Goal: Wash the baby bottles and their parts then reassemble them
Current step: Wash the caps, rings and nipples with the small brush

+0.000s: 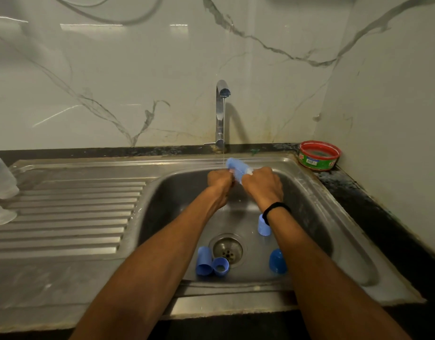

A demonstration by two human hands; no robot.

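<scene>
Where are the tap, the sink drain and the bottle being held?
tap [220, 114]: head view, on its upright pipe.
drain [227, 250]: head view, on the middle of the strainer.
bottle [237, 168]: head view, on its pale blue body.

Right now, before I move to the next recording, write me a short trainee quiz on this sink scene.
1. True or false: water runs from the tap.
2. What do the left hand and right hand grip together? A a sponge; B the pale blue bottle; C a plate.
3. How many loose blue parts show in the sink basin?
Key: 1 true; 2 B; 3 four.
</scene>
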